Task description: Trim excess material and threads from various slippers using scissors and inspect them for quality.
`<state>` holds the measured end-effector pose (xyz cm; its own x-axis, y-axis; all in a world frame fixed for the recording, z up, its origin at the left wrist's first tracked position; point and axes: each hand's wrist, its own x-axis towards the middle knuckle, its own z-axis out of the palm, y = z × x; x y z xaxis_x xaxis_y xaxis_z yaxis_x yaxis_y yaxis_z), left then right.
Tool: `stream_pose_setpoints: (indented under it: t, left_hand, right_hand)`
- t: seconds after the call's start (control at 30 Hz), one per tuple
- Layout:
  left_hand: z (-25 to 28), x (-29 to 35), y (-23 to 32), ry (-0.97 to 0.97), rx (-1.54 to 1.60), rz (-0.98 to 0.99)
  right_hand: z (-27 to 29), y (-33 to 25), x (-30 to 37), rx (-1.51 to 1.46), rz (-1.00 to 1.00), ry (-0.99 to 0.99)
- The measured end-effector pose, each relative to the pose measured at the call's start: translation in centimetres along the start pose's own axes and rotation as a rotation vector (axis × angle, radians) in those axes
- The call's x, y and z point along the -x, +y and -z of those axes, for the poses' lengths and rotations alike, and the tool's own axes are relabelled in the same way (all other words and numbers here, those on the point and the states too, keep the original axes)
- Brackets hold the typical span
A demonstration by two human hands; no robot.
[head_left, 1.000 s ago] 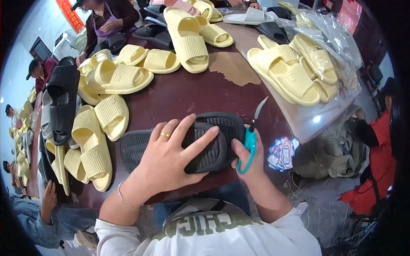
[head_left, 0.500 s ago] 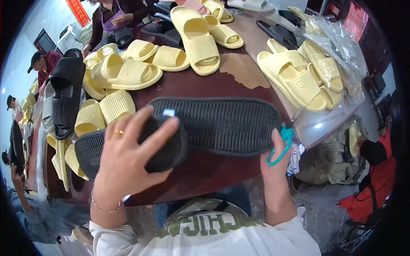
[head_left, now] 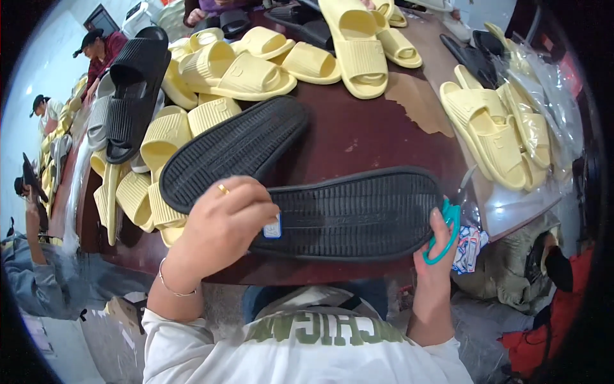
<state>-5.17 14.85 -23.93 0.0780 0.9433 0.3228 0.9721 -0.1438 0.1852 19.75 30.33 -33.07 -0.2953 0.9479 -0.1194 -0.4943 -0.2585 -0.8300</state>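
Note:
A black slipper [head_left: 358,214] lies sole up across the middle, its ribbed underside facing me. My right hand [head_left: 436,246] grips its right end, and teal scissor handles [head_left: 451,233] are looped around those fingers. At the slipper's other end my left hand [head_left: 231,221] is closed, fingertips pinched at a small white sticker with a blue edge [head_left: 272,227] on the sole. Just beyond the left hand, a second black slipper [head_left: 233,147] rests sole up, leaning over yellow slippers.
Yellow slippers [head_left: 240,72] are heaped along the table's far left, with a black pair [head_left: 135,96] standing among them. More yellow slippers [head_left: 495,131] and clear plastic bags [head_left: 553,109] lie at right. Crumpled printed paper [head_left: 470,248] is beside my right hand. Other people work at left.
My left hand has let go of the second black slipper, now lying farther off, and has closed at the sticker. The view has shifted left; the right hand keeps its hold.

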Motion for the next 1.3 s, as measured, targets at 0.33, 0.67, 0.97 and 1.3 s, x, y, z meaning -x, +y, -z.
stream_pose_setpoints:
  t: [0.33,0.67,0.97,1.3]
  left_hand:
    - [-2.9,3.9,-0.8,0.057,-0.116,-0.183]
    - [-4.3,3.9,-1.2,0.029,-0.333,-0.365]
    - [-4.5,2.5,-0.5,0.192,0.083,0.171]
    - [-6.4,-5.5,9.6,0.431,0.112,-0.660]
  right_hand:
    - [-0.1,-0.2,0.0,0.081,-0.017,0.000]
    - [0.0,0.3,-0.3,0.090,-0.034,0.099]
    - [0.5,0.1,-0.4,0.067,-0.008,0.053]
    - [0.4,0.8,-0.1,0.296,-0.024,0.058]
